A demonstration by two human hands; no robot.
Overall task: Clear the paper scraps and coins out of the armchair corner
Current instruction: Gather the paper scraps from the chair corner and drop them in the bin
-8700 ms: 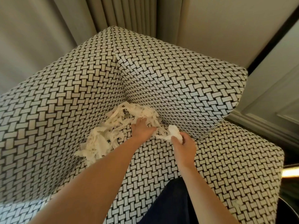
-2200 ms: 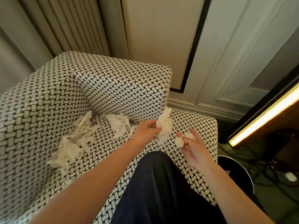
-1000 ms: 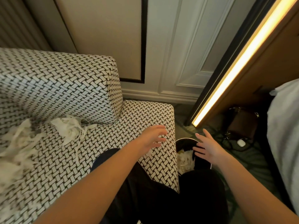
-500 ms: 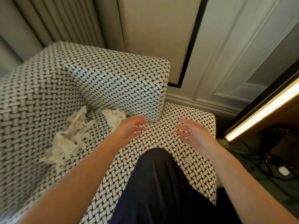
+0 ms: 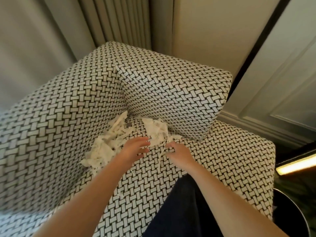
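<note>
- Paper scraps [image 5: 104,146] are piled in the armchair [image 5: 171,93] corner, one long clump lying along the foot of the backrest on the left side of the seat.
- Second clump of scraps [image 5: 154,130] sits just right of it, tucked against the base of the armrest.
- Between the two clumps there's a small grey speck [image 5: 128,124] on the seat; too small to call it a coin.
- Left hand [image 5: 135,149] is out over the seat, fingers straight and spread, gripping nothing, tips right at the near edge of the second clump.
- Right hand [image 5: 178,152] is low over the cushion just beside it, fingers stretched toward the same clump and holding nothing; whether they touch the loose strands, I can't tell.
- One thin strand [image 5: 159,161] trails down the seat between the two hands.
- A dark trouser leg [image 5: 181,211] shows at the bottom, and a black bin rim [image 5: 294,212] curves in beside the seat's right edge.
</note>
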